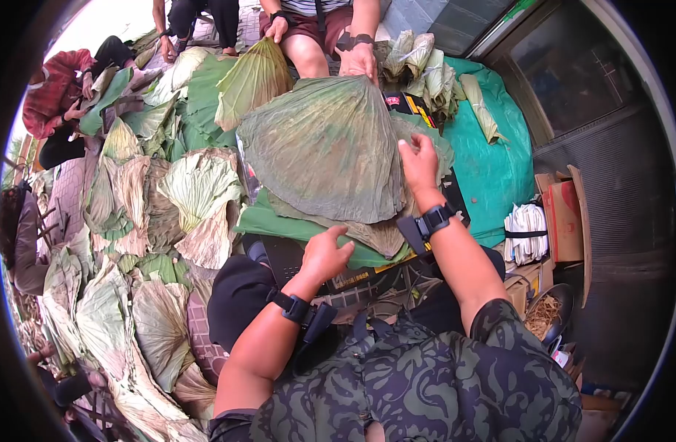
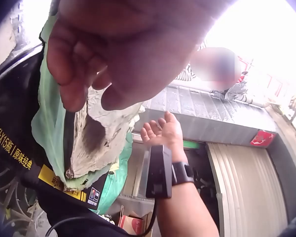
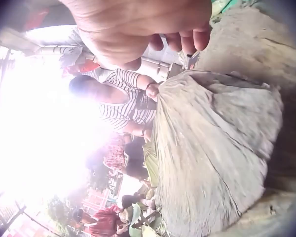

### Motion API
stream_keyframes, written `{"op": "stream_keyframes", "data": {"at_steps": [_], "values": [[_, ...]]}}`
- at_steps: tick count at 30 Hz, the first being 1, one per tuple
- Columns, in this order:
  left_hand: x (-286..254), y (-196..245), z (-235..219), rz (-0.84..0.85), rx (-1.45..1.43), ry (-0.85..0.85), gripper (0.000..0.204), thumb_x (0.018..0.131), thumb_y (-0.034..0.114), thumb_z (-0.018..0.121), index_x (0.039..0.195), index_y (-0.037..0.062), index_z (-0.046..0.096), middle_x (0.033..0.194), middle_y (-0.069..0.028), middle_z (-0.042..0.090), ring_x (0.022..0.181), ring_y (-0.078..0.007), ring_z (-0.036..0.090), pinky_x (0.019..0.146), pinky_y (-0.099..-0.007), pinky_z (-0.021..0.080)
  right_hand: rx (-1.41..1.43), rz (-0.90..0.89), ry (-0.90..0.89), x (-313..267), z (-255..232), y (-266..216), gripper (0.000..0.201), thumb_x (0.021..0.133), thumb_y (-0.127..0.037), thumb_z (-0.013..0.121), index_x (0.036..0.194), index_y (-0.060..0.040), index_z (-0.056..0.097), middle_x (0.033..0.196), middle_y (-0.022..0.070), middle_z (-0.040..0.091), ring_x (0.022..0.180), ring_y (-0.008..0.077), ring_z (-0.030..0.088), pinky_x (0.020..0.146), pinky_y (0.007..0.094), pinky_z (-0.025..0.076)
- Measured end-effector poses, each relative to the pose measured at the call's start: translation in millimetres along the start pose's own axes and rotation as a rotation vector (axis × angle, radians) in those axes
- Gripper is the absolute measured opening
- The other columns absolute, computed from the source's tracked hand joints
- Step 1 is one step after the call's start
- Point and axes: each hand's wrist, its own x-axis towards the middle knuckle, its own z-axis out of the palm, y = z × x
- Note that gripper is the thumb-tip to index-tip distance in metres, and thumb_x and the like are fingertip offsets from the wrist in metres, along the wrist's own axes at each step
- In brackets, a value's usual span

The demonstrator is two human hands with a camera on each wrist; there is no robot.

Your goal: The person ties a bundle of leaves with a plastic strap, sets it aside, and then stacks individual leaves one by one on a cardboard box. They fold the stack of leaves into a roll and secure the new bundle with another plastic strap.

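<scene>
A big grey-green folded lotus leaf [image 1: 323, 147] lies on top of a stack of leaves in front of me; in the right wrist view the leaf [image 3: 212, 148] fills the lower right. My right hand [image 1: 419, 162] rests on its right edge with fingers stretched forward, and those fingers [image 3: 158, 39] hang loosely over the leaf. My left hand [image 1: 327, 254] sits at the stack's near edge, its loosely curled fingers [image 2: 89, 84] gripping nothing that I can see. A seated person opposite holds the leaf's far tip with one hand [image 1: 360, 62].
Loose lotus leaves [image 1: 168, 199] cover the ground to the left. A black crate [image 1: 352, 276] carries the stack. To the right lie a teal tarp [image 1: 492, 169] with rolled leaf bundles [image 1: 426, 70], a white stack [image 1: 526, 232] and a cardboard box [image 1: 562, 217]. Other people [image 1: 54, 96] sit far left.
</scene>
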Motion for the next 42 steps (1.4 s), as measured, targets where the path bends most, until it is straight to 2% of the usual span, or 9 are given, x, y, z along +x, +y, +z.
{"op": "stream_keyframes", "data": {"at_steps": [7, 13, 21, 25, 27, 31, 35, 39, 42], "values": [[-6.4, 29.9, -17.7, 0.033, 0.154, -0.051, 0.037, 0.076, 0.027, 0.058, 0.107, 0.0077, 0.057, 0.073, -0.0149, 0.063, 0.077, -0.0332, 0.06, 0.069, -0.0415, 0.046, -0.105, 0.217, -0.058, 88.8, 63.0, 14.3, 0.068, 0.065, -0.031, 0.071, 0.119, 0.0021, 0.046, 0.115, 0.0208, 0.053, 0.108, 0.0333, 0.051, 0.088, 0.0365, 0.041], [6.4, 21.4, -16.6, 0.142, 0.155, 0.068, 0.033, 0.076, 0.022, 0.06, 0.104, 0.0032, 0.057, 0.068, -0.0152, 0.062, 0.062, -0.0287, 0.06, 0.06, -0.036, 0.046, 0.308, 0.292, -0.309, 98.9, 69.0, 1.8, 0.031, 0.072, -0.005, 0.062, 0.102, 0.0034, 0.059, 0.087, 0.0093, 0.063, 0.076, 0.0159, 0.058, 0.07, 0.0289, 0.044], [17.9, 6.7, -14.0, 0.054, -0.368, 0.192, 0.025, 0.083, 0.015, 0.055, 0.101, -0.0026, 0.055, 0.072, -0.0059, 0.059, 0.058, -0.0116, 0.055, 0.053, -0.0238, 0.045, 0.198, -0.405, -0.464, 79.3, -87.9, -168.4, 0.026, 0.073, -0.001, 0.056, 0.099, -0.0021, 0.062, 0.092, 0.0021, 0.061, 0.086, 0.0112, 0.056, 0.076, 0.0244, 0.043], [13.6, 13.7, -22.1, -0.141, -0.72, 0.201, 0.026, 0.088, 0.024, 0.05, 0.101, 0.0015, 0.053, 0.079, -0.0065, 0.06, 0.059, -0.0119, 0.056, 0.05, -0.0212, 0.043, -0.298, -1.075, -0.092, 20.3, -122.8, -241.7, 0.021, 0.06, 0.012, 0.045, 0.071, 0.0009, 0.058, 0.069, 0.0106, 0.055, 0.065, 0.0219, 0.055, 0.06, 0.027, 0.042], [14.0, 11.5, -25.5, -0.159, -0.749, 0.194, 0.033, 0.09, 0.031, 0.045, 0.104, 0.0021, 0.052, 0.082, -0.0071, 0.06, 0.062, -0.0137, 0.057, 0.053, -0.0229, 0.044, -0.59, -1.525, -0.032, 7.9, -123.8, -248.1, 0.008, 0.059, -0.008, 0.061, 0.058, -0.0084, 0.053, 0.072, 0.0046, 0.056, 0.075, 0.0246, 0.054, 0.07, 0.0347, 0.038], [16.0, 5.1, -29.3, -0.23, -1.021, 0.208, 0.05, 0.092, 0.044, 0.033, 0.112, 0.0002, 0.046, 0.097, -0.0133, 0.058, 0.076, -0.02, 0.058, 0.066, -0.0306, 0.047, -0.717, -1.553, -0.403, -19.7, -61.5, -180.3, 0.007, 0.06, -0.014, 0.055, 0.064, -0.0098, 0.059, 0.097, 0.0035, 0.056, 0.111, 0.0225, 0.046, 0.101, 0.0418, 0.028], [16.2, 1.8, -21.0, -0.266, -1.134, 0.059, 0.059, 0.092, 0.049, 0.026, 0.122, -0.0005, 0.039, 0.109, -0.0184, 0.053, 0.092, -0.0281, 0.055, 0.078, -0.0365, 0.045, -0.785, -1.529, -0.823, -55.9, -6.7, -92.8, 0.01, 0.065, -0.016, 0.054, 0.07, -0.0113, 0.061, 0.108, 0.0067, 0.054, 0.117, 0.0245, 0.041, 0.103, 0.0424, 0.027], [23.0, -5.8, -12.6, -0.361, -1.159, 0.005, 0.061, 0.092, 0.049, 0.028, 0.128, 0.0, 0.03, 0.115, -0.0197, 0.048, 0.097, -0.0284, 0.052, 0.082, -0.0378, 0.043, -0.428, -1.296, -0.683, -102.4, -6.8, -55.4, 0.023, 0.068, -0.016, 0.056, 0.09, -0.0109, 0.059, 0.119, 0.0094, 0.048, 0.115, 0.0278, 0.043, 0.096, 0.0437, 0.036], [25.0, 1.3, -12.5, -0.338, -1.084, -0.019, 0.055, 0.089, 0.036, 0.047, 0.127, -0.001, 0.03, 0.111, -0.0175, 0.049, 0.095, -0.027, 0.053, 0.08, -0.037, 0.045, -0.253, -0.732, -0.48, -133.6, -26.8, -38.8, 0.018, 0.072, -0.015, 0.057, 0.088, -0.0084, 0.06, 0.105, 0.01, 0.056, 0.1, 0.03, 0.053, 0.084, 0.0402, 0.045]]}}
